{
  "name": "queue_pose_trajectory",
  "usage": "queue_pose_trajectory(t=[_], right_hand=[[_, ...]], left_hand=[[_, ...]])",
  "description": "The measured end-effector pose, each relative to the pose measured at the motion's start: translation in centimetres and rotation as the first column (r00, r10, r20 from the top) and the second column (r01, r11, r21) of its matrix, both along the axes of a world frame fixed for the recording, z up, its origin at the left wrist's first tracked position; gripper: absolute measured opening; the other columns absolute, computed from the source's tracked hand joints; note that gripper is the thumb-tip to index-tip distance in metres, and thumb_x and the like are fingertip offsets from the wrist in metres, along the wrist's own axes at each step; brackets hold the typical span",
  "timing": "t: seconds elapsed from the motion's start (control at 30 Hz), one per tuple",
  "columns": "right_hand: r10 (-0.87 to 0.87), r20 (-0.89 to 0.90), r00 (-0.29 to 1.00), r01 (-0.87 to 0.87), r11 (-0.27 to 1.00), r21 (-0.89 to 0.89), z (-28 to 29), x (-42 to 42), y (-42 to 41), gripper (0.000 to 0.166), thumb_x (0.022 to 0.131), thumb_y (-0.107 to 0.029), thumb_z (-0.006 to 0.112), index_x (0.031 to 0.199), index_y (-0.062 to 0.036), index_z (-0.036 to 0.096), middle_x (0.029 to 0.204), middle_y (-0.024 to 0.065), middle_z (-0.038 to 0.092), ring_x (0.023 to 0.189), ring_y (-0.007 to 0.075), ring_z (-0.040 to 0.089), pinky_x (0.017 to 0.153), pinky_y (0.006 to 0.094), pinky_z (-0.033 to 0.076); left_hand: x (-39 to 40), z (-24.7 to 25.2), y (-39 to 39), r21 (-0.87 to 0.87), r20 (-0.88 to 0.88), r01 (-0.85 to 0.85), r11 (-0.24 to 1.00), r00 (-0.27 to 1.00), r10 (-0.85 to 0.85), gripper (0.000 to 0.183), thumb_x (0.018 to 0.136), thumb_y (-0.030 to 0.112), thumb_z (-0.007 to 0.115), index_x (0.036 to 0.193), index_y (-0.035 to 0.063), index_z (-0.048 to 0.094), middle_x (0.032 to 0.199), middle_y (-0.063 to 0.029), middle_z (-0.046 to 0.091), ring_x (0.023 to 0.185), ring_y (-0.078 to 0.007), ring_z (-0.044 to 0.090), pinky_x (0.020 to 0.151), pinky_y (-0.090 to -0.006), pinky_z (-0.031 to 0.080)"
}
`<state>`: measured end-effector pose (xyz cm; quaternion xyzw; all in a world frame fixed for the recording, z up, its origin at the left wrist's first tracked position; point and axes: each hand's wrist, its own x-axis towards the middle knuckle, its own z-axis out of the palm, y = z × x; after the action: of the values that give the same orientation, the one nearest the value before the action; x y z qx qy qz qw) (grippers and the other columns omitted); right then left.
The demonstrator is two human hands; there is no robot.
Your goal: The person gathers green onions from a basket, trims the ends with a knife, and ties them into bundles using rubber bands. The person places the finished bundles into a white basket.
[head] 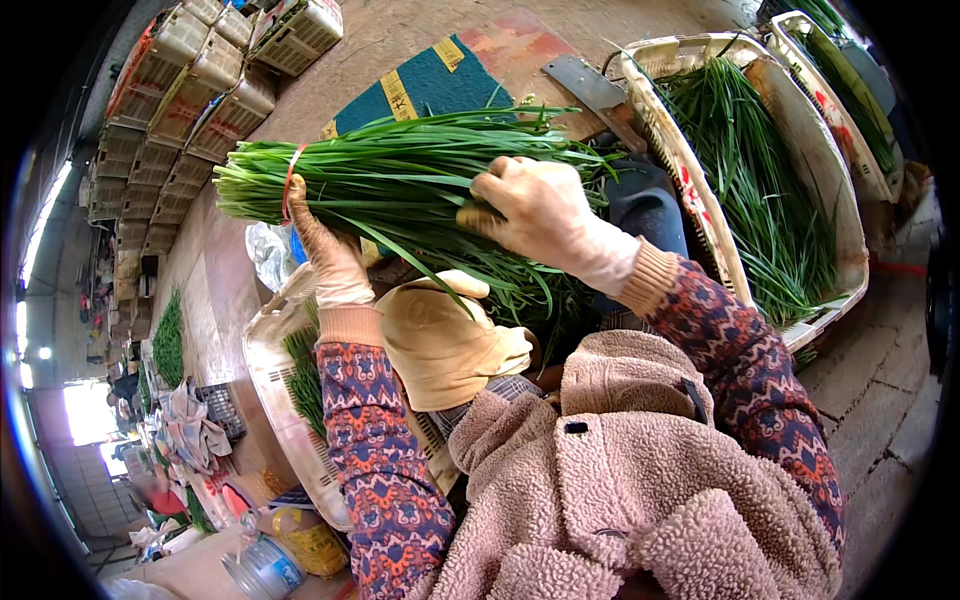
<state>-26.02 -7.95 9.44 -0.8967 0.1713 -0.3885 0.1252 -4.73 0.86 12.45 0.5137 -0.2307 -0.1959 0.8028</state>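
My left hand (326, 251), in a stained thin glove, holds a large bundle of long green leaves (405, 161), likely Chinese chives, near its pale cut ends. A red band (291, 184) is wrapped around the bundle beside my left thumb. My right hand (536, 214), gloved the same way, is at the leafy part of the bundle with its fingers bent and slightly blurred; whether they pinch any leaves cannot be told. Beneath the bundle, a tan cloth or leather covering (450, 341) lies over my knee. Loose leaves hang down between my legs.
A cleaver (589, 82) lies on a wooden board past the bundle, by a teal mat (427, 82). White plastic baskets of greens stand at right (851, 225) and at lower left (270, 390). Stacked crates (202, 82) rise at upper left. A clear plastic jar (262, 566) is at bottom left.
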Motion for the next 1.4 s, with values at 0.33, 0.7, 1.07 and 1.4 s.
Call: queue_pose_trajectory(t=[0.33, 0.7, 1.07, 1.4], right_hand=[[0.395, 0.127, 0.91, -0.403, 0.914, 0.042, -2.1, -4.7, 2.7, 0.026, 0.069, -0.029, 0.071, 0.062, -0.0108, 0.054, 0.057, 0.0051, 0.051, 0.05, 0.0222, 0.055, 0.043, 0.0345, 0.044], [0.23, 0.256, 0.939, -0.338, 0.756, 0.56, -3.1, 0.3, 1.8, 0.023, 0.082, -0.02, 0.066, 0.071, -0.0007, 0.06, 0.064, 0.0137, 0.054, 0.056, 0.0286, 0.053, 0.05, 0.0348, 0.043], [0.627, -0.277, 0.729, -0.346, 0.685, 0.641, -2.1, -4.3, 5.0, 0.024, 0.081, -0.034, 0.061, 0.082, -0.0104, 0.066, 0.069, 0.0129, 0.063, 0.066, 0.0305, 0.064, 0.061, 0.0407, 0.051], [0.301, 0.243, 0.922, -0.34, 0.334, 0.879, -2.4, 2.1, 7.3, 0.025, 0.086, -0.019, 0.06, 0.071, 0.0011, 0.06, 0.054, 0.0117, 0.052, 0.048, 0.0142, 0.049, 0.048, 0.0298, 0.042]], left_hand=[[2.3, -2.0, 1.7, -0.044, -0.061, 0.027, 0.999, 0.998, -0.03, 0.052, 0.084, 0.044, 0.055, 0.123, 0.0088, 0.051, 0.117, -0.0106, 0.056, 0.105, -0.0244, 0.055, 0.091, -0.0405, 0.046], [3.1, -3.5, 3.0, -0.103, -0.142, 0.055, 0.993, 0.987, -0.07, 0.055, 0.088, 0.044, 0.05, 0.129, 0.0081, 0.046, 0.124, -0.013, 0.053, 0.111, -0.0275, 0.053, 0.096, -0.0442, 0.043], [4.2, -6.2, 5.5, -0.075, -0.237, 0.008, 0.997, 0.971, -0.026, 0.068, 0.085, 0.054, 0.048, 0.132, 0.0052, 0.042, 0.13, -0.0136, 0.048, 0.117, -0.0281, 0.047, 0.1, -0.0444, 0.038], [4.6, -7.3, 5.5, -0.146, -0.191, 0.089, 0.985, 0.975, -0.116, 0.069, 0.081, 0.051, 0.055, 0.131, 0.0045, 0.043, 0.126, -0.0146, 0.051, 0.113, -0.0293, 0.051, 0.098, -0.0459, 0.042]])
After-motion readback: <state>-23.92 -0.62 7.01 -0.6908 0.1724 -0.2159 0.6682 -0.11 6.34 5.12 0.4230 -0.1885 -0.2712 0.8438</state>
